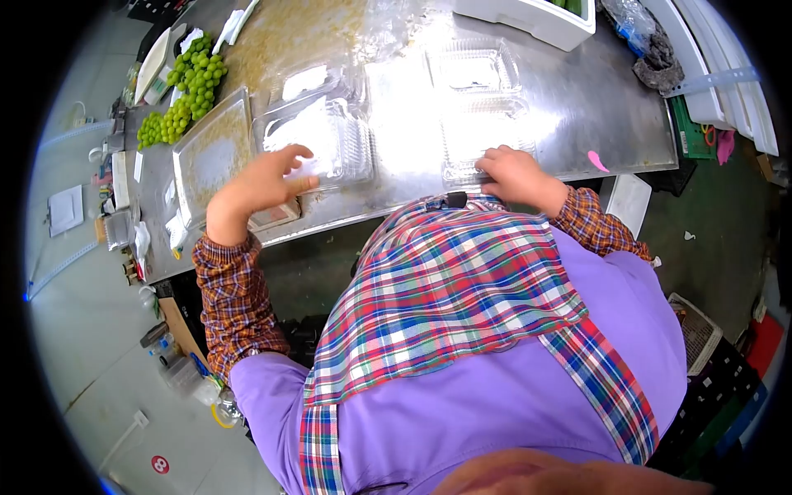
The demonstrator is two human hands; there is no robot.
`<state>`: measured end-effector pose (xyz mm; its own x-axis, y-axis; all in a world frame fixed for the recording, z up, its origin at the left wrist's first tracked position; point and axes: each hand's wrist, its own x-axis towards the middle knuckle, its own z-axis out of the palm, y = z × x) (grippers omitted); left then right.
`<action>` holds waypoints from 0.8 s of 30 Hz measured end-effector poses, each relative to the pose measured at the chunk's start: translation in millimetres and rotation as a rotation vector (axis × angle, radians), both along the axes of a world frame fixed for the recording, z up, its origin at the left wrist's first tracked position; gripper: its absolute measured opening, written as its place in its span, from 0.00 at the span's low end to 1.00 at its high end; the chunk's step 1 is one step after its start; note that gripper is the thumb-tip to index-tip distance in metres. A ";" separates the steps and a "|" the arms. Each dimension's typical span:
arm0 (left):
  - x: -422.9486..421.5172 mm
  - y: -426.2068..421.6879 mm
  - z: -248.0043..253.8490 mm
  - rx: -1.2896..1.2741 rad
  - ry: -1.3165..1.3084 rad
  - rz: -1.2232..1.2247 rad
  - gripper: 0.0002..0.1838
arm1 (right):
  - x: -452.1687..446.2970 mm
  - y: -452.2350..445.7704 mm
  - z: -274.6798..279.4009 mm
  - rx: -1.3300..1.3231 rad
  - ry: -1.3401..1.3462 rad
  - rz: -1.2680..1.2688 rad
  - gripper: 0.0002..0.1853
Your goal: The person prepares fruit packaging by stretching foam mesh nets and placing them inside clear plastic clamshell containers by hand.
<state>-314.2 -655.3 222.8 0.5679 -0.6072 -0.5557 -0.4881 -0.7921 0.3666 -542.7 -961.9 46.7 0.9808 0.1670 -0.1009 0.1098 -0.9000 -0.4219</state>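
As fingers curl, clear plastic containers — close by

Left hand beside a clear plastic container, right hand at another container, green grapes farther left

Passable lane of shiny steel tabletop between left clear plastic containers and right clear plastic containers — white foam box obstructs far right.

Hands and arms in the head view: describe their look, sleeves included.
The left hand and right hand are ungloved. Orange-and-dark plaid cloth sleeve covers, gathered at the wrists, hide the forearms; plain purple fabric sleeves show above them.
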 end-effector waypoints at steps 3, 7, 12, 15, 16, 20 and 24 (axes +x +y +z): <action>25.8 -8.5 -19.1 -0.139 -0.267 -0.124 0.16 | 5.0 2.6 11.9 -0.061 0.117 0.016 0.19; 29.3 -30.4 -50.4 -0.443 -0.320 -0.111 0.15 | 24.3 -0.3 32.0 0.006 0.035 0.054 0.17; 14.4 -58.8 -71.5 -0.131 -0.073 -0.108 0.24 | 66.7 -30.3 54.8 0.129 -0.128 0.052 0.16; -2.6 -57.9 -84.5 -0.254 -0.156 -0.189 0.26 | 102.8 -40.7 88.2 0.144 -0.177 0.049 0.14; -9.4 -59.3 -84.7 -0.245 -0.180 -0.191 0.25 | 122.9 -43.1 91.5 0.184 -0.216 0.059 0.13; -29.2 -62.9 -86.2 -0.280 -0.203 -0.164 0.25 | 217.8 -56.0 93.7 0.326 -0.344 -0.007 0.11; -51.4 -70.1 -79.5 -0.340 -0.251 -0.135 0.25 | 307.7 -82.2 98.5 0.021 -0.513 -0.160 0.15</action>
